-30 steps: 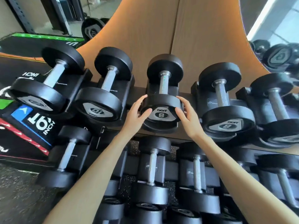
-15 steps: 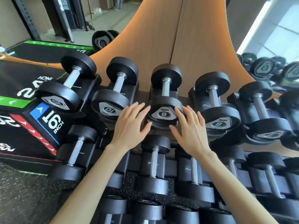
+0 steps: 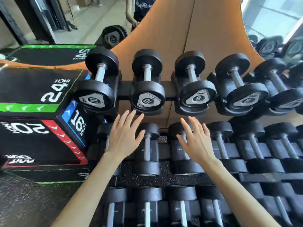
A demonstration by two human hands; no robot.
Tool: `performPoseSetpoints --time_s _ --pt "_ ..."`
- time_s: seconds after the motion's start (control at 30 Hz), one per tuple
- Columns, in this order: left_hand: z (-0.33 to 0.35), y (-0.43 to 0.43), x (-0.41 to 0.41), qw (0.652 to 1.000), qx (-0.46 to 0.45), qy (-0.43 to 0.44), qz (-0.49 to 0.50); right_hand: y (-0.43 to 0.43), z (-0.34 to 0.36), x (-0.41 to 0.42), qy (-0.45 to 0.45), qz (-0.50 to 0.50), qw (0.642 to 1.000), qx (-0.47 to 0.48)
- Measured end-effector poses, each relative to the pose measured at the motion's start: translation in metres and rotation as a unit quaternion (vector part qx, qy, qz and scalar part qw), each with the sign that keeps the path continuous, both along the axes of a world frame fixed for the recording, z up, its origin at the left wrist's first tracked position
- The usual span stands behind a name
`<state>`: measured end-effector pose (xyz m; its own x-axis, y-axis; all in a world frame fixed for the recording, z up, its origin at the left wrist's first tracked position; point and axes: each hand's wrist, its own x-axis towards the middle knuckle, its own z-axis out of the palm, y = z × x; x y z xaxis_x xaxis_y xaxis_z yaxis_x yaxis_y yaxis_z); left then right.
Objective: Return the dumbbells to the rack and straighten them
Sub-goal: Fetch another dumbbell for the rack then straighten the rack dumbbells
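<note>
Head view
Left hand (image 3: 124, 138): flat, fingers spread, holding nothing, just below the top tier.
Right hand (image 3: 196, 140): flat, fingers spread, empty, over the middle tier.
Dumbbells: all sit in cradles on the rack (image 3: 168, 92); top row reads 10 (image 3: 94, 95), 10 (image 3: 147, 95), 8 (image 3: 197, 95), 8 (image 3: 246, 97).
Plyo box (image 3: 37, 122): left of the rack, touching it.
</note>
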<state>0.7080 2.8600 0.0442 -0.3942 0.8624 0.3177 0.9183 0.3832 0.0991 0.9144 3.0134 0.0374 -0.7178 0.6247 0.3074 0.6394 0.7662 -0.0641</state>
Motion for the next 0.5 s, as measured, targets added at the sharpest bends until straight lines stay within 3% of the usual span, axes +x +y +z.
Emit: performPoseSetpoints --time_s 0.2,0.5 --pt "0.012 -0.032 -0.044 0.999 -0.007 0.009 -0.030 -0.043 0.021 -0.033 0.016 -0.006 1.000 0.017" --pt "0.014 -0.019 -0.072 0.998 0.022 -0.013 -0.056 -0.031 0.055 -0.062 0.015 -0.002 0.999 0.042"
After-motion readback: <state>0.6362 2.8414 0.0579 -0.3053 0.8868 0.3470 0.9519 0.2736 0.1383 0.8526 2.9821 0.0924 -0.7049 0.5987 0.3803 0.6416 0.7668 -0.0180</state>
